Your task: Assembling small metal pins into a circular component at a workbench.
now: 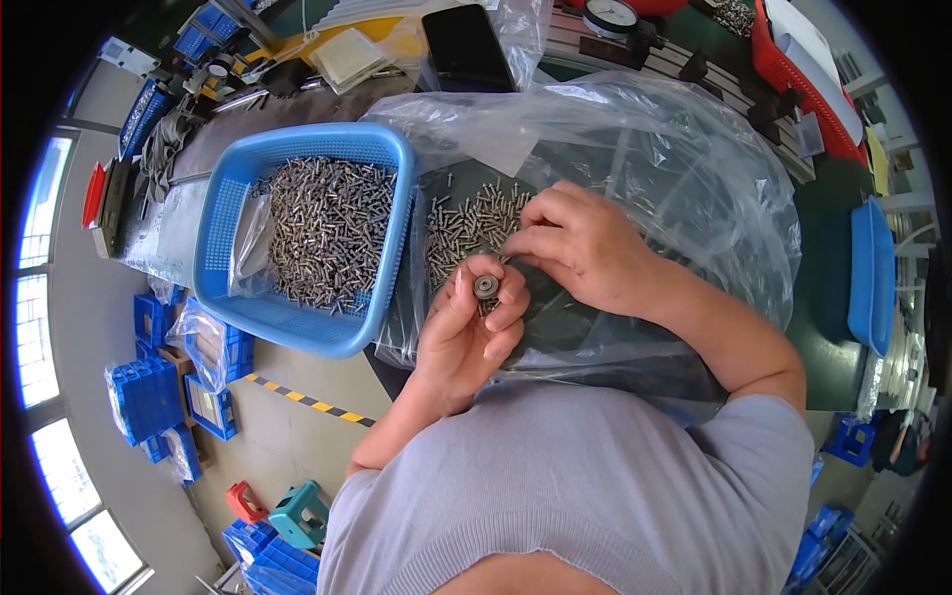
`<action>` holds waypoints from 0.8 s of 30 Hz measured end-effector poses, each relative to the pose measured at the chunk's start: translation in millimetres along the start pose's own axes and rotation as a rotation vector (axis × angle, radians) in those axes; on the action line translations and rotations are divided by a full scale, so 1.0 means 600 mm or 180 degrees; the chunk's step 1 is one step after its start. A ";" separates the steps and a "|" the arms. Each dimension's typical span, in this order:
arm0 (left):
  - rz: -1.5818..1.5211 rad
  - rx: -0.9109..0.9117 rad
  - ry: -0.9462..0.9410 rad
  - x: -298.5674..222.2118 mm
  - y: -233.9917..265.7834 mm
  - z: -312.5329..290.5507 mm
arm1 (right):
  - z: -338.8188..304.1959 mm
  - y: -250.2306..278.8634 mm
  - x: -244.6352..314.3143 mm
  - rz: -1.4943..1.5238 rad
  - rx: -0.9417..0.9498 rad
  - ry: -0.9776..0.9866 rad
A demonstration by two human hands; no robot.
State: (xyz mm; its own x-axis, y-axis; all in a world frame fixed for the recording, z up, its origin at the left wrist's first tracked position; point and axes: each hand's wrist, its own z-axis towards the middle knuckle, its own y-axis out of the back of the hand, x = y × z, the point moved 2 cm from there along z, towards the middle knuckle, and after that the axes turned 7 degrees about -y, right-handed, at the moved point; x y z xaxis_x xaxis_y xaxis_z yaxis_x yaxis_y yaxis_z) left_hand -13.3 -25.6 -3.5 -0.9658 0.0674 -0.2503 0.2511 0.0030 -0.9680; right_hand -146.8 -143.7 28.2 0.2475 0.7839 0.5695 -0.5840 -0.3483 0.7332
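My left hand [464,322] is closed around a small round metal piece [486,287] with concentric rings on its face. Close above it, the thumb and fingertips of my right hand [585,248] are pinched together at a small metal pin [505,259], partly hidden by the fingers. Just beyond both hands lies a loose pile of small metal pins [466,226] on the bench. To the left, a blue plastic basket [226,178] holds a heap of similar pins [332,223] and a clear plastic bag [252,243].
Clear plastic sheeting [684,169] spreads over the bench beneath my right arm. At the back lie a black phone [468,48] and a dial gauge [610,15]. A red basket [808,89] stands far right, a blue tray [872,278] nearer. Blue crates [149,397] are stacked on the floor.
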 end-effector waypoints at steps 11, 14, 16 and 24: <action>0.0137 -0.0004 -0.0008 0.000 0.001 0.000 | -0.001 0.006 -0.004 -0.0229 0.0177 -0.0113; 0.0188 -0.0006 0.0021 0.000 0.000 0.001 | -0.003 0.006 -0.005 -0.0245 0.0200 -0.0179; 0.0276 -0.0055 -0.0007 0.003 -0.004 0.002 | -0.003 0.006 -0.004 -0.0275 0.0219 -0.0166; 0.0394 -0.0274 0.0062 0.001 -0.011 0.002 | 0.005 0.032 0.007 0.0967 0.0425 -0.0852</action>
State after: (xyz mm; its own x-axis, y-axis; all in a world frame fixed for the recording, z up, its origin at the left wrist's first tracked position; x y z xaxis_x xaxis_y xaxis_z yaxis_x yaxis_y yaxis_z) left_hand -16.0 -26.5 2.9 -0.9259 0.0918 -0.3665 0.3736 0.0788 -0.9242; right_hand -155.0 -148.7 45.8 0.2819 0.4803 0.8306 -0.5604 -0.6203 0.5488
